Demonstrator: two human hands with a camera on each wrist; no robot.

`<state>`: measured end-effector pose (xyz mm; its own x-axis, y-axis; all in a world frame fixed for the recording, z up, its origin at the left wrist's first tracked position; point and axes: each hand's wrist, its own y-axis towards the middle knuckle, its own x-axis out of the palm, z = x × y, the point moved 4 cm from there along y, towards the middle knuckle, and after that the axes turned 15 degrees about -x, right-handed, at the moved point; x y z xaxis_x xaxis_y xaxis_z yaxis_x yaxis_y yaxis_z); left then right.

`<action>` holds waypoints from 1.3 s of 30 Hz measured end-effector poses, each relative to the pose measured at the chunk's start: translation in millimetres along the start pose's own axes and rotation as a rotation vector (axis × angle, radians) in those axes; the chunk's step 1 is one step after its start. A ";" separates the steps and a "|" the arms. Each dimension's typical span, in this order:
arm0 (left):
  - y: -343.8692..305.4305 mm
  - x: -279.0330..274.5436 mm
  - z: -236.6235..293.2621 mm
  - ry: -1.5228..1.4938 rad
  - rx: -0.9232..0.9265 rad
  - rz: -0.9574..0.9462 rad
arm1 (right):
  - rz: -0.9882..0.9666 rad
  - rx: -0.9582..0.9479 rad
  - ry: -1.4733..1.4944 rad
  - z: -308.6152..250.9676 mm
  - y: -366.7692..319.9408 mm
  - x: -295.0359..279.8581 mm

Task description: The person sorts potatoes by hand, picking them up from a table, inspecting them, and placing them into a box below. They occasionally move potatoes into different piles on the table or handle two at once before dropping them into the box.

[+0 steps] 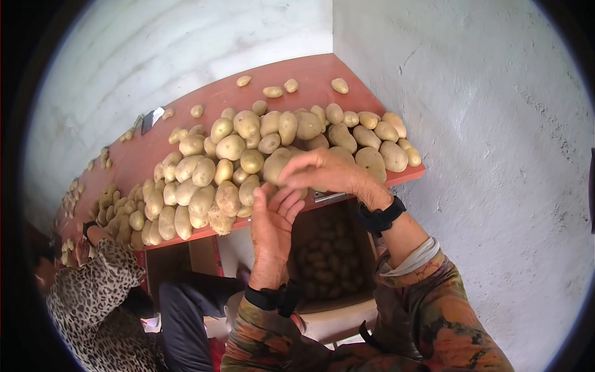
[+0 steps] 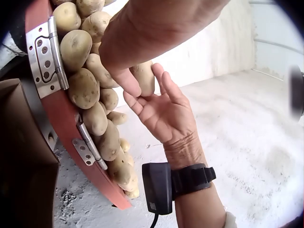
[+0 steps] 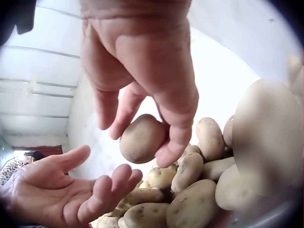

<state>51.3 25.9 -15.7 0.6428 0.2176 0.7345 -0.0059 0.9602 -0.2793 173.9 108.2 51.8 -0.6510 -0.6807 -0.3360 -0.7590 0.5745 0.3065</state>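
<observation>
My right hand (image 1: 328,170) is over the front edge of the potato pile, its fingers blurred in the head view. In the right wrist view it pinches a tan potato (image 3: 142,138) between thumb and fingers. Just below that potato, my left hand (image 3: 78,190) is held palm up with its fingers extended. From the left wrist view, the same potato (image 2: 144,78) shows between the two hands, partly covered by my left hand in the foreground. Large potatoes (image 1: 248,124) are heaped close behind both hands.
The pile sits on a red board (image 1: 204,102) with metal hinges (image 2: 46,57) along its front edge. Below stands a cardboard box (image 1: 365,248) with potatoes inside. Another person in a leopard-print top (image 1: 93,304) reaches to the board at left. A wall (image 1: 483,155) rises on the right.
</observation>
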 end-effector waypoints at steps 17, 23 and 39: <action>-3.7 -4.6 -7.8 0.069 -0.182 0.092 | 0.427 -0.037 -0.498 53.2 12.1 -8.8; -6.3 2.9 -11.3 0.324 -0.252 0.048 | 0.389 -0.061 -0.604 71.5 24.4 8.4; 6.0 -9.8 -17.2 0.320 -0.218 0.078 | 0.466 -0.066 -0.498 70.7 30.3 5.2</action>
<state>58.1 26.5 -35.2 0.8532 0.1895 0.4859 0.0770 0.8758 -0.4766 146.4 154.2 -3.6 -0.8511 -0.0693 -0.5203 -0.4052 0.7170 0.5673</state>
